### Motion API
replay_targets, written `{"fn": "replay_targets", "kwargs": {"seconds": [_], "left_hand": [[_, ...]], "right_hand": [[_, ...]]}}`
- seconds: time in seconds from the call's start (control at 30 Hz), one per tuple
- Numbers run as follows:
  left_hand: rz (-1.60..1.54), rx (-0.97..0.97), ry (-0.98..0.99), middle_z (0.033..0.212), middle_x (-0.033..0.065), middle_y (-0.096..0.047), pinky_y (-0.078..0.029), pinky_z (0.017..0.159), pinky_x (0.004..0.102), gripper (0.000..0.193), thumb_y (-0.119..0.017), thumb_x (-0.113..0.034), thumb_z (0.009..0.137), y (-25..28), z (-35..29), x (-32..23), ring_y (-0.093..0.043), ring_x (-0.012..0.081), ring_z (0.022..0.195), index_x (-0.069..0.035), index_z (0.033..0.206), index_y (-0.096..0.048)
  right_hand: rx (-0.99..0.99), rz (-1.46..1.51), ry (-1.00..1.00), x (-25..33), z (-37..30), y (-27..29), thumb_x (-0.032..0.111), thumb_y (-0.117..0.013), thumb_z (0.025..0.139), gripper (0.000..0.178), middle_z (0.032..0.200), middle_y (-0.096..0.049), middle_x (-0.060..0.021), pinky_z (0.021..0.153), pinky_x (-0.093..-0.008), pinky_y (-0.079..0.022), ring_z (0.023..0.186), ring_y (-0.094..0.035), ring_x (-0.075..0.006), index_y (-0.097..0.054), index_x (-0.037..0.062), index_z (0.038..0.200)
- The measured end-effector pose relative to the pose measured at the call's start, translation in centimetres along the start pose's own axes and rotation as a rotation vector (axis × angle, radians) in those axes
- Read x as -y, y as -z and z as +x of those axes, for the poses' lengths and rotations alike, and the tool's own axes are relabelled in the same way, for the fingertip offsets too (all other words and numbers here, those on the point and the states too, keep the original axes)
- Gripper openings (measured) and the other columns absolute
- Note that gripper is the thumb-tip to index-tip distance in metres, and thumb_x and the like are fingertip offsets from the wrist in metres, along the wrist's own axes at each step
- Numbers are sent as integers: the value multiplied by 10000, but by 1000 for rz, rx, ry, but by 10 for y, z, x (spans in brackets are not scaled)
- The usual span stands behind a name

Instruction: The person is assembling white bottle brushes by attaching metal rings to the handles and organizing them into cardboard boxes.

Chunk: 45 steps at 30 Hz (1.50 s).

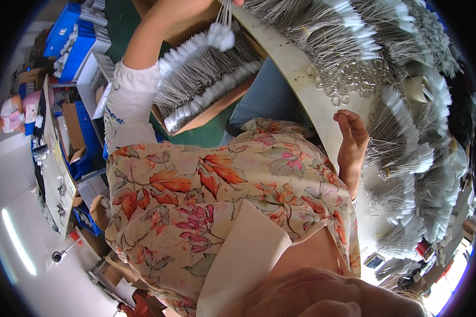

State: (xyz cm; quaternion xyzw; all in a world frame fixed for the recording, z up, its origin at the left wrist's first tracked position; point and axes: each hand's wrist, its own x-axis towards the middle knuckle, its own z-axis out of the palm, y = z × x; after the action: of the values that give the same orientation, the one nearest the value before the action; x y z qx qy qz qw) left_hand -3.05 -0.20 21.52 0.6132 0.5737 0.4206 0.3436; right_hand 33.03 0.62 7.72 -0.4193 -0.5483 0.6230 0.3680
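At the top edge, my left hand is mostly cut off. Below it hangs a small bunch of wire-stemmed brushes with white tufts, and the hand appears closed on their stems. The bunch is over a cardboard box packed with rows of similar brushes. My right hand is at the table's edge, fingers curled and pressed together. Whether anything small sits in that pinch is not visible. Just beyond its fingertips lie loose metal rings.
Piles of white-tufted wire brushes cover much of the pale table on the right. A tape roll stands among them. Blue bins and cartons are at the left. Another person is at the far left.
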Motion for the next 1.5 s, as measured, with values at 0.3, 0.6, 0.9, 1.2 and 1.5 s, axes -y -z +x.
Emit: {"fn": "replay_targets", "kwargs": {"seconds": [0.3,0.6,0.9,1.2,1.5], "left_hand": [[1215,556,-46,699,111,-631,-488,653,368,141,-502,-68,746,-74,-60,236,-636,262,741,-43,843,-601],[985,664,100,740,140,-643,-480,646,387,126,-572,-119,729,-122,-109,269,-632,288,735,-36,728,-667],[-38,936,198,905,97,-641,-488,756,271,236,-532,-162,885,-36,80,25,-624,147,826,20,1020,-598],[204,270,153,871,24,-622,-469,682,242,271,-548,-285,878,-46,351,103,-594,103,777,-55,1010,-600],[434,444,106,603,-46,-514,-345,409,177,224,-631,-264,820,-160,358,29,-438,28,466,-73,721,-567]], "right_hand": [[70,-67,-187,-5,11,-18,73,-608,838,155,881,-618,-51,794,-233,-414,849,-546,-107,-611,-31,952],[61,-83,-228,-5,12,-10,70,-614,824,167,868,-616,-52,783,-230,-413,832,-544,-110,-607,-39,951],[39,71,-49,45,12,20,23,-586,839,116,883,-624,-43,749,-220,-437,822,-559,-93,-612,-22,943],[-327,44,164,110,-28,112,13,-582,842,112,902,-617,-46,766,-217,-424,845,-547,-93,-607,-24,945],[-466,-743,230,169,2,185,85,-617,818,129,823,-653,-46,695,-241,-470,740,-595,-109,-654,38,932]]}}
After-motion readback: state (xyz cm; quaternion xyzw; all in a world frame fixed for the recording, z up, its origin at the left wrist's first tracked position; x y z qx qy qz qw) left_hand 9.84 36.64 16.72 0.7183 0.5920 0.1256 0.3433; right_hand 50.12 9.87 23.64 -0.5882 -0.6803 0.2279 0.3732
